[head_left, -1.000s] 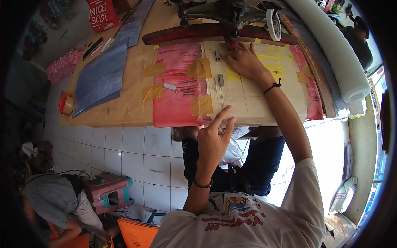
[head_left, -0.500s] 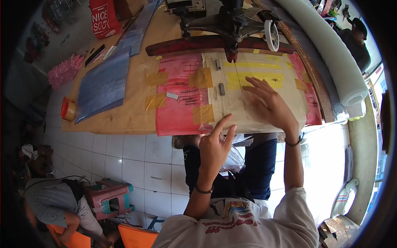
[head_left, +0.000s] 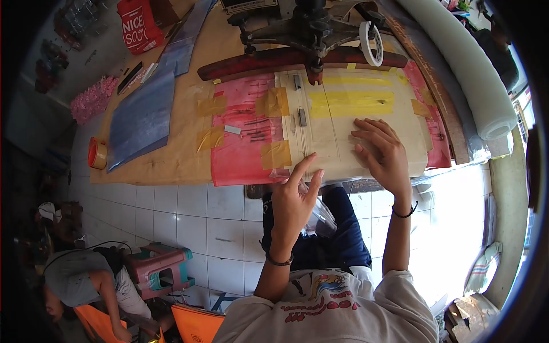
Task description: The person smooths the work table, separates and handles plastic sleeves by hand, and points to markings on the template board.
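Observation:
My left hand [head_left: 293, 197] is at the table's front edge, its index finger and thumb stretched out and apart on the beige work surface [head_left: 337, 146]. Its other fingers are partly hidden. Clear plastic film [head_left: 321, 220] hangs below the edge beside this hand, over my lap. My right hand [head_left: 384, 154] rests flat on the right part of the same surface, fingers spread, holding nothing. Beyond the hands are a yellow strip [head_left: 351, 104] and two small metal blocks [head_left: 302, 117]. Red sheeting [head_left: 243, 166] with brown tape lies left of them.
A black metal machine with a red curved bar [head_left: 246, 66] and a white tape roll [head_left: 372, 44] stands over the back. Blue sheets [head_left: 140, 123] and an orange tape roll [head_left: 97, 153] lie left. A foam roll [head_left: 489, 114] lies right. Another person [head_left: 86, 274] bends near a stool [head_left: 163, 268].
My right hand has come down toward the front edge and settled on the surface; it was blurred in motion before. My left hand has hardly moved. The view has shifted slightly.

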`<action>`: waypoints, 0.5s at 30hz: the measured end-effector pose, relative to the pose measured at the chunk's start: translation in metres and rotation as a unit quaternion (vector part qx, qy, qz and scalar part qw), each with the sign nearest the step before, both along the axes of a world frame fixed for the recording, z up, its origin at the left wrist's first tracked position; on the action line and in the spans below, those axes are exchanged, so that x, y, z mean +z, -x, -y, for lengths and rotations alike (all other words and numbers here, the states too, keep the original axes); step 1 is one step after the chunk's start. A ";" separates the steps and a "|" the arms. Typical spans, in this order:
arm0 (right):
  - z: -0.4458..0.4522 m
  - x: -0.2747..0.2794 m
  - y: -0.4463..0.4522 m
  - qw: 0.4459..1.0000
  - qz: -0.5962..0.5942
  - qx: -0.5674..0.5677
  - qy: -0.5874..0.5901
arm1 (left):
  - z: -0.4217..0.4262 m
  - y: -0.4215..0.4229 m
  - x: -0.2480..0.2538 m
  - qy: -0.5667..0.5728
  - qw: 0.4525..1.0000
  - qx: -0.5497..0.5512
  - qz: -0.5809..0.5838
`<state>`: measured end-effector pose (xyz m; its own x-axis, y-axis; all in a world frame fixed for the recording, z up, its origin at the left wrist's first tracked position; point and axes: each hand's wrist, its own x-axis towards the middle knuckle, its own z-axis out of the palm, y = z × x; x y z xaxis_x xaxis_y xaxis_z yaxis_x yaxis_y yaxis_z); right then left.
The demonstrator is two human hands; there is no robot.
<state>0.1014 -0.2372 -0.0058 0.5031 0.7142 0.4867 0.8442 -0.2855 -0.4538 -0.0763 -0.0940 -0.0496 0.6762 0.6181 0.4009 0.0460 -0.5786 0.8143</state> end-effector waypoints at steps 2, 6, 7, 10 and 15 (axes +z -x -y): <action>-0.002 -0.001 0.000 1.000 0.021 -0.006 0.002 | -0.001 -0.004 0.000 -0.012 1.000 -0.001 0.011; 0.000 -0.003 0.003 0.999 0.046 -0.012 0.000 | 0.005 0.004 -0.005 -0.008 1.000 -0.002 -0.008; -0.001 -0.003 0.003 0.999 0.046 -0.014 -0.004 | 0.005 0.005 -0.006 -0.008 1.000 0.002 -0.018; -0.002 -0.004 0.002 0.998 0.055 -0.017 -0.010 | 0.007 0.007 -0.013 -0.012 1.000 -0.002 -0.019; -0.001 -0.004 0.002 0.998 0.063 -0.016 -0.010 | 0.009 0.008 -0.012 -0.022 0.999 0.002 -0.024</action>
